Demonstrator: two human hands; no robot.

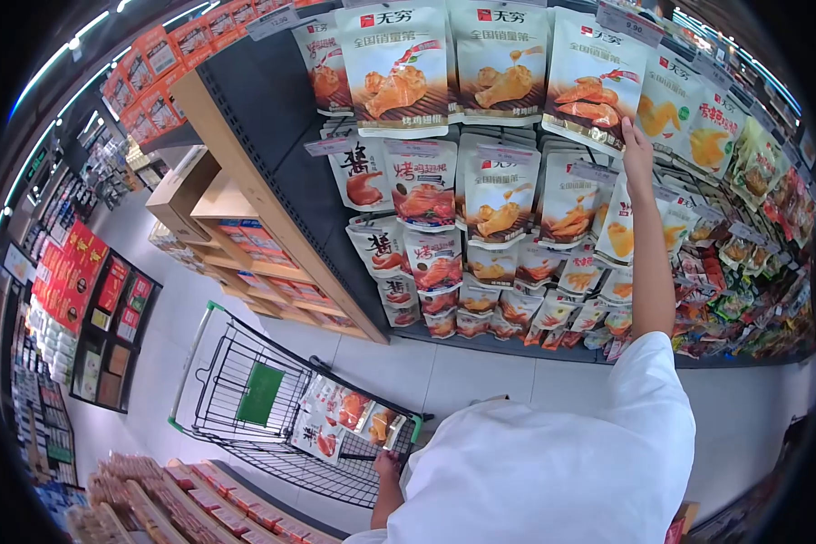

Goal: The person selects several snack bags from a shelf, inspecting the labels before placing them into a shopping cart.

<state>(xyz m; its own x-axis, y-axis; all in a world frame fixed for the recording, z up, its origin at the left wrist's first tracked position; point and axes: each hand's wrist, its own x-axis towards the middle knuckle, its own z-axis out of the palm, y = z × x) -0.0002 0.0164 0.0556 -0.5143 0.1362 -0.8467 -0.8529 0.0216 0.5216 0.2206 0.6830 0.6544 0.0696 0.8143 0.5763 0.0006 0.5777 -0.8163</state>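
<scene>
My right hand [637, 150] reaches up to the top row of the rack. Its fingers are closed on the lower right edge of a white-and-brown snack bag [589, 86] with roasted chicken wings pictured on it. That bag tilts slightly, just under a price tag [629, 23]. Down at the lower middle, my left hand [387, 464] is closed on the near edge of a black wire shopping cart [236, 426] with green trim. Inside the cart lie several chicken snack bags [354, 412]. Similar drumstick bags [501, 68] hang to the left of my right hand.
A dark rack panel [272, 136] with a wooden side post [281, 208] holds many hanging snack bags. Red-and-white packs on a shelf [236, 508] stand below the cart. Red display shelving [72, 276] is at the left, across a tiled floor [480, 367].
</scene>
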